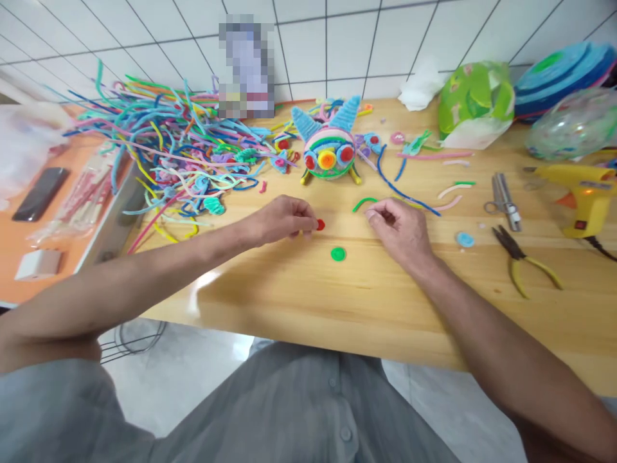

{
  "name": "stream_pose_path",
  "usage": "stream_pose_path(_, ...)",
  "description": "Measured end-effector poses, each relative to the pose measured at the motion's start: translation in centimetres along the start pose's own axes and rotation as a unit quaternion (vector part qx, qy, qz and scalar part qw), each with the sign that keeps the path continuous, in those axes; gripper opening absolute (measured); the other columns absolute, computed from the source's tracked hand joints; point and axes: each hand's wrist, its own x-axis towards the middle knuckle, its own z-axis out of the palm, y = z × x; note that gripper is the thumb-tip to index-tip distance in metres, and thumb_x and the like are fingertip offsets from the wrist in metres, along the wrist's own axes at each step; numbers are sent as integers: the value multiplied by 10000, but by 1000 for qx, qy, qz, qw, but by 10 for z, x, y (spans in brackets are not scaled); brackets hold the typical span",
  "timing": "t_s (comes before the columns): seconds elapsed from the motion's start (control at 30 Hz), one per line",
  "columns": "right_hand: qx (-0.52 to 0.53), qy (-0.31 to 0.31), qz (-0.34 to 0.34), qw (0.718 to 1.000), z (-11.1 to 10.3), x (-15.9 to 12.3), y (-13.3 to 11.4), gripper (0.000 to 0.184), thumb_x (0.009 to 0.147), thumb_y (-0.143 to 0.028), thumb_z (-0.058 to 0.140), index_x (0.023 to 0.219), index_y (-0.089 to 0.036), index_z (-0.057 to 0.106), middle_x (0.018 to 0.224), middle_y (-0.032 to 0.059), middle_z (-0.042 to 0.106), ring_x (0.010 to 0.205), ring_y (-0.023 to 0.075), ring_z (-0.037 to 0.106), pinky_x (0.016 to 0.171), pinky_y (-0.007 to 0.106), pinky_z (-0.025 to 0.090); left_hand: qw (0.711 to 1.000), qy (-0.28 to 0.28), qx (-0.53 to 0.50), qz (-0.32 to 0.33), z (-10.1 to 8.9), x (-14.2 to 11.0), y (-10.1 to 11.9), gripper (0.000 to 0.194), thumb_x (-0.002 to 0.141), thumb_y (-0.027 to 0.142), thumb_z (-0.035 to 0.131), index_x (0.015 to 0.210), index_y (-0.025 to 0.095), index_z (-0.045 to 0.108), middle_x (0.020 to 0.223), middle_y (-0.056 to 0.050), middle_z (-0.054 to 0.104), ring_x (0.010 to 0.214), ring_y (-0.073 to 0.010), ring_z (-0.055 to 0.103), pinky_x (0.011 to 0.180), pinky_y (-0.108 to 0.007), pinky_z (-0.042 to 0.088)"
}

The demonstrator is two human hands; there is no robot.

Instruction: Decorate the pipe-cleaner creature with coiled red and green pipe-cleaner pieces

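Observation:
My left hand (288, 218) is closed in a pinch, with a small red coiled pipe-cleaner disc (321, 224) at its fingertips. To its right, my right hand (403, 230) has its thumb and forefinger pressed together; anything between them is hidden. A short, curved green pipe-cleaner piece (362, 203) ends beside the right fingertips, and I cannot tell whether they touch it. Below and between both hands, a green coiled disc (338, 254) lies flat on the wooden table (299, 289). Beyond the hands stands a striped pipe-cleaner figure (330, 149) with blue pointed ears and red and yellow discs on its front.
Many loose pipe cleaners (183, 141) pile up at the left. On the right lie pliers (518, 257), scissors (506, 200), a light-blue disc (465, 240) and a yellow glue gun (576, 193) with a cord. A green roll (475, 103) stands near the tiled wall.

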Motion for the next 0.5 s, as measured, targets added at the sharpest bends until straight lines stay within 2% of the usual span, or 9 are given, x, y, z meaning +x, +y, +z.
stream_pose_path(0.07,-10,5,-27,1000,-3,-1,-6,160,921,-279,630,786,-227,702,712,1,689,674,176,617,667,322,452,992,96,-15,86,3,-7,-11,148,844,288,705,795,148,711,677,-12,698,553,-96,512,539,-220,386)
stream_pose_path(0.13,-16,7,-48,999,-8,-1,-16,156,930,-265,628,796,-233,700,738,3,712,692,179,640,687,326,482,975,149,-45,156,9,-10,-23,192,879,316,676,789,147,681,693,-6,686,587,-95,514,578,-218,407)
stream_pose_path(0.23,-40,-2,-56,998,-18,1,-38,127,943,-248,637,840,-243,711,786,7,740,710,180,660,710,331,516,963,162,-74,201,17,-11,-40,240,908,349,652,776,148,664,692,-3,663,612,-101,513,604,-224,420)
stream_pose_path(0.3,-71,-30,-60,995,-20,5,-51,86,940,-242,660,883,-247,724,801,10,741,715,180,666,712,329,525,959,166,-82,213,19,-10,-50,252,921,357,645,780,149,665,696,-2,652,624,-106,507,611,-228,416)
stream_pose_path(0.43,-136,-109,-93,980,-5,10,-59,91,949,-210,652,926,-234,736,805,23,727,720,180,678,700,325,529,950,171,-115,236,22,-7,-62,251,936,345,622,781,152,665,687,11,617,635,-107,489,612,-231,395)
stream_pose_path(0.5,-169,-125,-123,970,7,10,-56,128,970,-199,618,960,-225,743,822,38,733,748,188,689,721,335,538,948,159,-130,242,22,-5,-64,231,924,317,619,769,151,660,672,22,597,628,-103,478,610,-231,382)
